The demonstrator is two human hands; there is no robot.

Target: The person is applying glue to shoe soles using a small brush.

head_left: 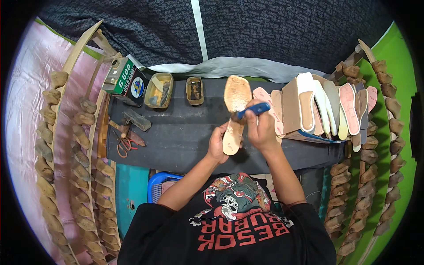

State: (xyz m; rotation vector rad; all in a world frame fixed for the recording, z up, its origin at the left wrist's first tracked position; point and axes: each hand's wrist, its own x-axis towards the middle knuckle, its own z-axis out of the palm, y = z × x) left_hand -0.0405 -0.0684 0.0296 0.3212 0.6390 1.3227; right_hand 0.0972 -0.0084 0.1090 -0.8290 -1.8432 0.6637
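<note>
A tan shoe insole (237, 92) is held upright in front of me, its wide end away from me and its upper face glossy and wet-looking in places. My left hand (217, 143) grips its narrower lower part from the left side. My right hand (261, 131) is closed around a blue-handled brush (260, 107). The brush's dark working end lies against the insole's middle, and its bristles are hard to make out.
At the right, an open cardboard box (289, 108) holds several insoles. A green-and-white can (125, 79) and two small tubs (159, 90) stand at the back left. Red-handled scissors (125, 143), a hammer (123, 129) and a grey block (137, 120) lie left. Racks of wooden shoe lasts (51, 115) flank the table.
</note>
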